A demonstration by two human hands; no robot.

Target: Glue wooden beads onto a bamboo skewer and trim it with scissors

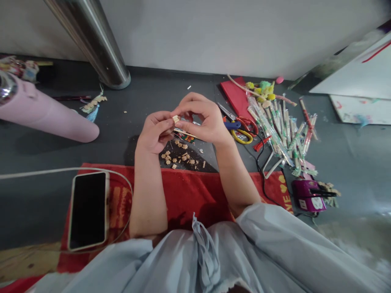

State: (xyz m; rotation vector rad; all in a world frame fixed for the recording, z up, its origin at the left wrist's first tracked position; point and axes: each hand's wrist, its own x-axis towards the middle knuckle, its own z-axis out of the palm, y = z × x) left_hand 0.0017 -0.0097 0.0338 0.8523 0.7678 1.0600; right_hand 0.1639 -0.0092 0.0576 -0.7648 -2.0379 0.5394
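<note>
Blue garment [171, 260]; curled hands [155, 132] [207, 122] pinching beige piece [176, 119].

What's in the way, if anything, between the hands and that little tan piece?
Nothing visible. The left hand and right hand have the little tan piece at their fingertips. The loose tan bits lie nearer the body, not in between.
</note>
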